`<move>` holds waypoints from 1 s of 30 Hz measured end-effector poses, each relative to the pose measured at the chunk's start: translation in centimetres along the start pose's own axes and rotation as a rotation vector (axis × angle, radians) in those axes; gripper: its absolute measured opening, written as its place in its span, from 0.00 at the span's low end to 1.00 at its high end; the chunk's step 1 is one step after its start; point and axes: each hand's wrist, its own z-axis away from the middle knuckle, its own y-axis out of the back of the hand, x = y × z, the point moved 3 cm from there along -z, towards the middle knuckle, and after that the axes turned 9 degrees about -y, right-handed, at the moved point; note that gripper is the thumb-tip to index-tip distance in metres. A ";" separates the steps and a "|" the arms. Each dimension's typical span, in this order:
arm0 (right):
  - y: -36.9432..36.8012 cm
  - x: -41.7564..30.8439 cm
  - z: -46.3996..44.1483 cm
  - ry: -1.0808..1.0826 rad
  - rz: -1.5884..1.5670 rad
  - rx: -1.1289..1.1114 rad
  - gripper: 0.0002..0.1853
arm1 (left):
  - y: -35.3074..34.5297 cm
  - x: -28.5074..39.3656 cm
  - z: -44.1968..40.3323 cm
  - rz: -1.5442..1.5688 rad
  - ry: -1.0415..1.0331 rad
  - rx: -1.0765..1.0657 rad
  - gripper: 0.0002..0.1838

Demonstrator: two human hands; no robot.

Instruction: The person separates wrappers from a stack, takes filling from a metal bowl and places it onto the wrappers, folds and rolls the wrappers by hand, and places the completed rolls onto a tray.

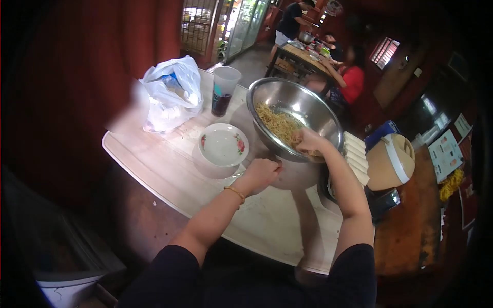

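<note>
Your left hand (258, 176) is nearest, above the pale table (267, 218), with its fingers curled in; you can't tell from here whether they hold anything. A beaded bracelet (234, 193) circles that wrist. Your right hand (309, 141) reaches over the near rim into the steel bowl (319, 115), fingers down at the stringy food (276, 124); their tips are hidden, so whether they pinch any can't be told. The food lies beneath and to the left of that hand.

Just left of your left hand sits the flowered white bowl (223, 145). Right of your right hand, beside the steel bowl, is the egg tray (355, 159), then a tan jug (387, 167). Beyond the white bowl stand the cup (224, 84) and, farther left, the plastic bag (172, 97). Farthest off, a person in red (353, 82) sits at another table (303, 55).
</note>
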 end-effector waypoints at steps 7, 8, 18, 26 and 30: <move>1.9 -0.4 1.0 0.137 -0.005 0.223 0.28 | -1.2 -0.8 -0.5 0.001 -0.026 0.024 0.15; 1.4 -0.9 1.0 0.119 -0.033 0.159 0.30 | -1.1 -0.8 -0.4 -0.033 -0.024 0.042 0.15; -0.5 -0.5 -0.3 0.127 0.050 0.083 0.31 | -0.7 -0.2 -0.4 -0.031 -0.060 0.043 0.14; 1.2 -1.7 0.6 0.025 0.020 0.025 0.35 | -1.3 -0.6 -0.4 -0.041 -0.049 0.023 0.14; -1.8 -0.2 -0.7 0.085 0.132 0.065 0.37 | -0.9 -0.5 -0.5 -0.027 -0.043 0.013 0.14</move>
